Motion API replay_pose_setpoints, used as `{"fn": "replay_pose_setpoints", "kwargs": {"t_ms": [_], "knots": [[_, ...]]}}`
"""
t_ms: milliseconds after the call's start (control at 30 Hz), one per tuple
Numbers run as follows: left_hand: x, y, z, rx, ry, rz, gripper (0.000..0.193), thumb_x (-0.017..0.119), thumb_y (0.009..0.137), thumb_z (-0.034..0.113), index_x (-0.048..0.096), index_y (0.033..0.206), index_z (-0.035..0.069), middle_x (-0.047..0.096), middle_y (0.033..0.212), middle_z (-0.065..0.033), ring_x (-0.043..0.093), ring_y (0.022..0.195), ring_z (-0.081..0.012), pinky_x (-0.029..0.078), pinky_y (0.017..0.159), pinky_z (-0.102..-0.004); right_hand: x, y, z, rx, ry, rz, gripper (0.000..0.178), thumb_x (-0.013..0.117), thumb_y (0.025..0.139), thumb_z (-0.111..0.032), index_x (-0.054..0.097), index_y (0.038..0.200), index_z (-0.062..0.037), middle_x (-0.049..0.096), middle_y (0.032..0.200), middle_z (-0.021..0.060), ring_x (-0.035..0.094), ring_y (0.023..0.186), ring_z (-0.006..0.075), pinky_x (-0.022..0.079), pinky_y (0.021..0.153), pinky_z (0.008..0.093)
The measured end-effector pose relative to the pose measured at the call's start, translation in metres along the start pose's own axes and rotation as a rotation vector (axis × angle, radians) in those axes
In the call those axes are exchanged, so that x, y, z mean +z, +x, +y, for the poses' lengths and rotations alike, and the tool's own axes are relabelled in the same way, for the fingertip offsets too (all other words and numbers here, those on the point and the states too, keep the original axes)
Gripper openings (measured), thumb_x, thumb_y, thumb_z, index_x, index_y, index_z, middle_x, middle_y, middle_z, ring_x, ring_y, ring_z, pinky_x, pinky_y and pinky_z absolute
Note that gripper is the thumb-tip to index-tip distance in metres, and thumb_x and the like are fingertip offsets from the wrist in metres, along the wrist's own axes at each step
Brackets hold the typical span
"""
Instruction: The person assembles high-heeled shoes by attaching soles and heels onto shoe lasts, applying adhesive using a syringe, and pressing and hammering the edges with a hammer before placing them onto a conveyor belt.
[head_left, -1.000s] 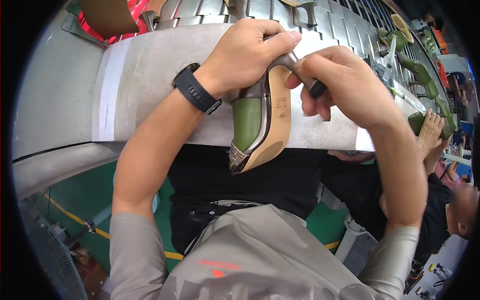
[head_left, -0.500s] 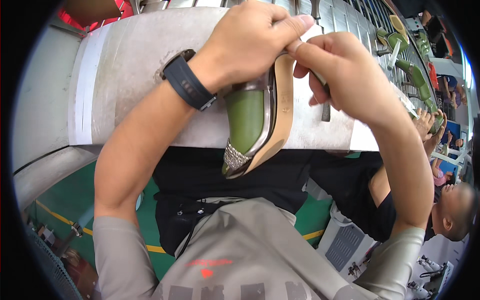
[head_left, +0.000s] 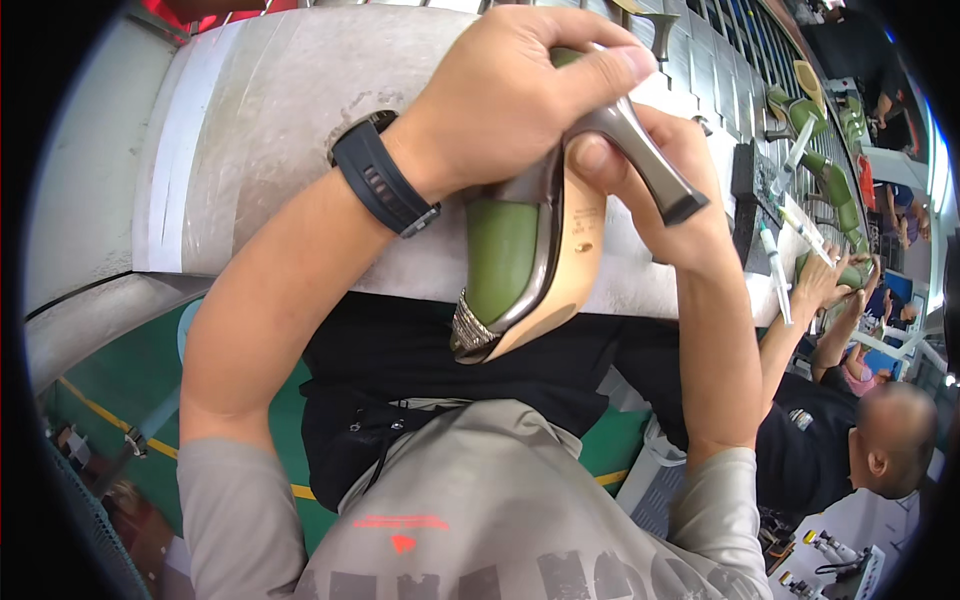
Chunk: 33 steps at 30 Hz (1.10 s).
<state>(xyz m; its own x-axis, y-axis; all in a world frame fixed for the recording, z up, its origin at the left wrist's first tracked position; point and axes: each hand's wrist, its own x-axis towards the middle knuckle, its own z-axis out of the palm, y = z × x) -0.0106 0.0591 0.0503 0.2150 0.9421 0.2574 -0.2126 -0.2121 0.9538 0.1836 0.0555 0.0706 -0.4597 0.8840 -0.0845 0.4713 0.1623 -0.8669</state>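
Note:
A high-heeled shoe sits on a green last (head_left: 502, 245), with a tan sole (head_left: 572, 260), a grey metallic edge and a glittering toe band (head_left: 470, 328). Its toe hangs past the near table edge. My left hand (head_left: 520, 100) wraps the back of the shoe, its thumb over the heel's base. From there a grey-brown heel (head_left: 640, 150) slants toward the lower right, ending in a dark tip. Beneath and beside that heel, my right hand (head_left: 680, 190) is closed round the shoe's heel end, thumb pressed by the sole. Its other fingers are partly hidden.
The pale worktable (head_left: 290, 110) lies under my arms. Right of it are a black block (head_left: 752, 185), several syringes (head_left: 776, 272) and a slatted rack with green lasts (head_left: 826, 180). A co-worker's hands (head_left: 822, 280) hold another green last nearby.
The shoe has turned, bringing the heel into clear view. My right hand has shifted closer and lower, now under the heel, with its forearm drawn inward. The left hand keeps its hold.

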Motion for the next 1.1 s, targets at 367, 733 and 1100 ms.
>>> {"fn": "replay_pose_setpoints", "kwargs": {"t_ms": [367, 733, 1100], "knots": [[-0.002, 0.006, -0.012, -0.095, -0.052, -0.057, 0.029, 0.065, 0.105, 0.019, 0.075, 0.108, -0.008, 0.077, 0.091, -0.0062, 0.065, 0.083, -0.0076, 0.053, 0.074, -0.0263, 0.003, -0.01, -0.012, 0.192, 0.052, -0.045, 0.028, 0.081, 0.096, -0.022, 0.069, 0.103, 0.0022, 0.069, 0.081, 0.0006, 0.061, 0.077, 0.0058, 0.051, 0.068, 0.0266], [0.015, 0.003, -0.026, 0.27, 0.211, 0.261, 0.046, 0.054, 0.111, 0.032, 0.071, 0.092, -0.007, 0.071, 0.082, -0.0227, 0.069, 0.077, -0.0259, 0.052, 0.07, -0.038, 0.006, -0.03, 0.008, 0.184, 0.488, -0.192, 0.053, 0.083, 0.095, -0.024, 0.06, 0.134, 0.0049, 0.074, 0.112, 0.0093, 0.07, 0.101, 0.0157, 0.06, 0.089, 0.0343], [0.011, 0.001, -0.007, 0.122, 0.175, 0.121, 0.057, 0.051, 0.113, 0.039, 0.064, 0.082, -0.006, 0.059, 0.064, -0.0147, 0.053, 0.063, -0.0158, 0.046, 0.061, -0.0364, 0.034, -0.037, 0.006, 0.215, 0.463, 0.002, 0.044, 0.073, 0.096, -0.023, 0.064, 0.129, 0.0042, 0.069, 0.104, 0.0023, 0.063, 0.093, 0.0092, 0.051, 0.088, 0.0263]]}}
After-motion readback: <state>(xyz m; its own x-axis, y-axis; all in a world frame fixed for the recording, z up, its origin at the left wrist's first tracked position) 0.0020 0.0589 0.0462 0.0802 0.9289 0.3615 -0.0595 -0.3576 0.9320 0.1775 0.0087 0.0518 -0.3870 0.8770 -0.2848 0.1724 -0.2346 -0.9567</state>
